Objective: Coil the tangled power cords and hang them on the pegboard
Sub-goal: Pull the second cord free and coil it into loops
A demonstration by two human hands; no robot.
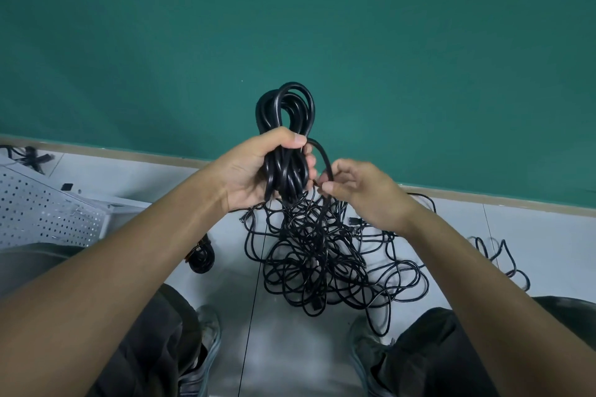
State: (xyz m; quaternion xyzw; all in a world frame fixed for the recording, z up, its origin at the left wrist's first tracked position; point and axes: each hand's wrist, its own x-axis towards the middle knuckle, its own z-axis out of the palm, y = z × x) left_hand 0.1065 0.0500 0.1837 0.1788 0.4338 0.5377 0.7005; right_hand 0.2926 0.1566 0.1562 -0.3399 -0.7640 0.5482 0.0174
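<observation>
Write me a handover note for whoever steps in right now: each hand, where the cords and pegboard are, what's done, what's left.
Left hand: grips a bundle of coiled thick black power cord, loops standing up above the fist.
Right hand: pinches the free strand of that black cord, which arcs over from the bundle.
Tangled pile of thin black cords: on the pale floor between the feet, uncoiled.
Another coiled black cord: on the floor at left.
White perforated pegboard: at left; no cord visibly hung on it.
Done: one cord mostly coiled.
Left: finish this coil, untangle and coil the pile, hang everything.
</observation>
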